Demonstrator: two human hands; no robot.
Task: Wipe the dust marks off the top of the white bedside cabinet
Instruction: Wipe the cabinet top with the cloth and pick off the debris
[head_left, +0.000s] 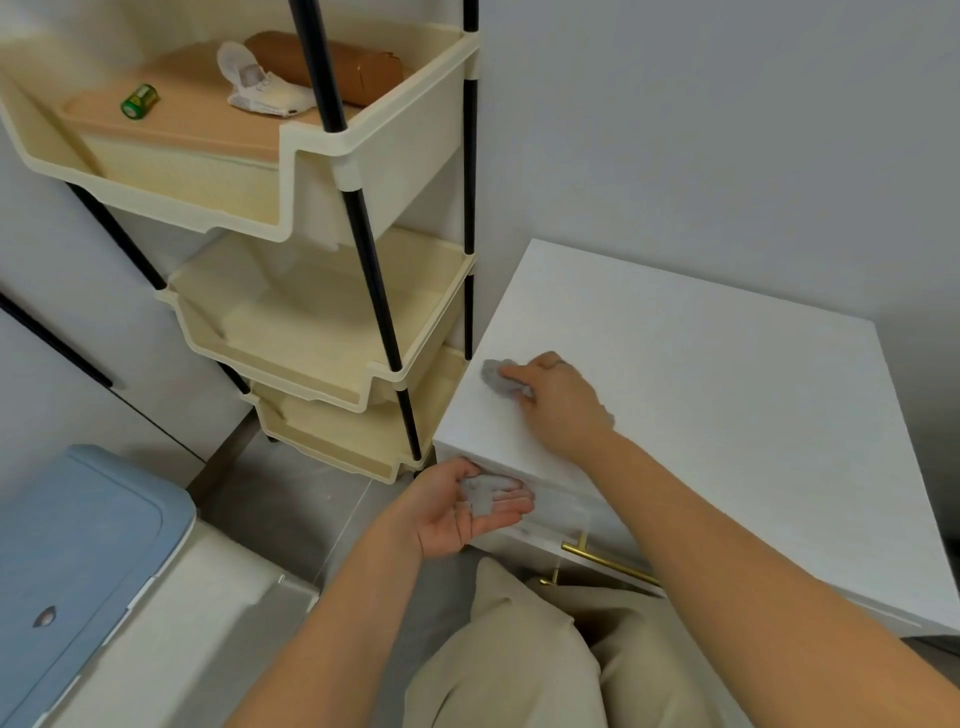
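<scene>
The white bedside cabinet (701, 395) stands at the right against the wall, its flat top facing me. My right hand (558, 402) presses a small grey cloth (496, 375) onto the top near its left edge. My left hand (462, 506) is cupped palm-up just below the cabinet's front left corner, with a patch of grey dust or fluff (485, 496) lying in the palm. Gold handles (608, 561) show on the cabinet's front below my right forearm.
A cream three-tier rack (332, 332) on black poles stands close to the cabinet's left side; its top tray holds a green battery (139, 101), a white sock and a brown roll. A blue-lidded white bin (78, 561) sits at the lower left. My beige-trousered knee (519, 649) is below.
</scene>
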